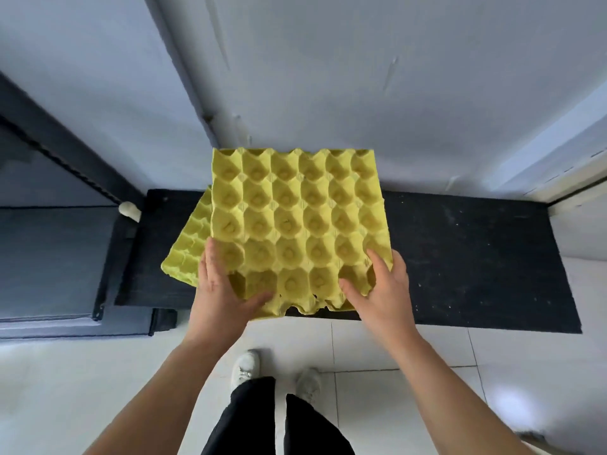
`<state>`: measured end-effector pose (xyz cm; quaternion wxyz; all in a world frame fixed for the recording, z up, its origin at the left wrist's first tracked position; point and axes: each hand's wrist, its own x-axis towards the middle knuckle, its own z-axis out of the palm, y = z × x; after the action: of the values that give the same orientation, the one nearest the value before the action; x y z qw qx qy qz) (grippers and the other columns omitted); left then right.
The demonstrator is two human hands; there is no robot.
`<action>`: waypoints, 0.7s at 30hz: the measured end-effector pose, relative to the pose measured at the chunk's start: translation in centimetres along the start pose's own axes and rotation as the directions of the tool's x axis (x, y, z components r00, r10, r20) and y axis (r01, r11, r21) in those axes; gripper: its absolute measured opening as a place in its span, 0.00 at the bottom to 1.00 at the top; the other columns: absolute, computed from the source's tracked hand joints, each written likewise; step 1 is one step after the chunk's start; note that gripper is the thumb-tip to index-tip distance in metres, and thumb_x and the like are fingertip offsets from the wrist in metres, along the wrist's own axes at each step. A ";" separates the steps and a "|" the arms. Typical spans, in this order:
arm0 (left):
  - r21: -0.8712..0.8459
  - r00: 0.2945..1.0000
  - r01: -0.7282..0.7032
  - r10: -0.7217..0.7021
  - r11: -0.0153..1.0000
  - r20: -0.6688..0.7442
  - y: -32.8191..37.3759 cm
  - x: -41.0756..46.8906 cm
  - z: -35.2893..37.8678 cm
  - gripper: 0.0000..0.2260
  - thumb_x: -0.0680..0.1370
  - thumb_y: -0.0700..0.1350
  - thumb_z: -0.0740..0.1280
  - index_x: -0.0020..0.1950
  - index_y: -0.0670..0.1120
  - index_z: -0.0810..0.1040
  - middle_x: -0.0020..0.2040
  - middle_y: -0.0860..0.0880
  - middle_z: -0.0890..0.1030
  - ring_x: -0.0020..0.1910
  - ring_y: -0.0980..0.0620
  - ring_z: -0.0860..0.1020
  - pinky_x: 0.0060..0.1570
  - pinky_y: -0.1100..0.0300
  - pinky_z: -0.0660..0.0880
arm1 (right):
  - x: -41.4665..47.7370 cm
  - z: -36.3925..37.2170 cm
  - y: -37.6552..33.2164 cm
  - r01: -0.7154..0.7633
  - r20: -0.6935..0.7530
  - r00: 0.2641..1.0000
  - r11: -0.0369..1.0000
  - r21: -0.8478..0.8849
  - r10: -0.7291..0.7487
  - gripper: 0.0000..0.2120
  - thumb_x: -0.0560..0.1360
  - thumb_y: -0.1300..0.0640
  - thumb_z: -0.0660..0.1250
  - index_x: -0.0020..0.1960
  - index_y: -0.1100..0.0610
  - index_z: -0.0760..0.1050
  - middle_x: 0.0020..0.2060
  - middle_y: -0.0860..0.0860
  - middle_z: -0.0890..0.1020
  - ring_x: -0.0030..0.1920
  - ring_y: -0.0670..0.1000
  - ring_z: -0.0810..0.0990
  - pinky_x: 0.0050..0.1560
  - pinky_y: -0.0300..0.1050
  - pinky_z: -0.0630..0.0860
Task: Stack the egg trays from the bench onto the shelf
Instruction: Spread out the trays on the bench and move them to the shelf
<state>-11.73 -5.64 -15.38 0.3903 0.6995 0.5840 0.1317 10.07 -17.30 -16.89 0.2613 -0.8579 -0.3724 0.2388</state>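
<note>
A yellow egg tray [297, 221] is held above the black bench [476, 257], its cups facing up. My left hand [220, 284] grips its near left corner, thumb lying over the front cups. At the near right corner, my right hand [381, 287] grips the tray with the thumb on top and fingers round the edge. A second yellow egg tray [189, 247] lies askew on the bench beneath, showing only at the left.
A dark shelf unit [65, 231] stands at the left, touching the bench's end. A grey wall [361, 77] rises behind the bench. White floor tiles [410, 349] and my two white shoes [246, 369] are below.
</note>
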 end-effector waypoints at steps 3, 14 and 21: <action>-0.054 0.995 -0.001 -0.005 0.999 -0.103 0.2 -2.0 -5.2 0.50 0.65 0.55 0.78 0.77 0.55 0.49 0.71 0.53 0.62 0.66 0.49 0.70 0.59 0.49 0.72 | -1.5 -1.0 -5.0 0.080 -0.001 0.997 0.996 -0.026 -0.080 0.35 0.70 0.38 0.69 0.72 0.49 0.63 0.72 0.55 0.59 0.70 0.57 0.62 0.68 0.58 0.65; -0.171 0.942 0.001 -0.059 0.985 -0.332 -5.7 -10.0 -25.0 0.50 0.62 0.52 0.80 0.76 0.57 0.53 0.68 0.54 0.62 0.54 0.60 0.66 0.53 0.62 0.66 | -9.5 2.7 -24.5 0.336 0.037 0.941 0.942 -0.009 -0.335 0.34 0.69 0.40 0.70 0.71 0.50 0.66 0.72 0.56 0.61 0.71 0.56 0.62 0.69 0.56 0.64; -0.144 0.922 0.009 -0.064 0.990 -0.382 -14.4 -12.6 -37.8 0.52 0.64 0.53 0.79 0.78 0.55 0.48 0.70 0.49 0.56 0.56 0.55 0.65 0.54 0.65 0.65 | -15.6 10.8 -36.2 0.366 0.071 0.928 0.930 0.019 -0.366 0.34 0.70 0.38 0.68 0.72 0.47 0.64 0.74 0.58 0.57 0.74 0.57 0.56 0.71 0.57 0.62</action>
<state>-49.81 -2.23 2.92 0.3179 0.6198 0.6518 0.2999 -24.59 -5.06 1.06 0.2898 -0.7634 -0.5345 0.2180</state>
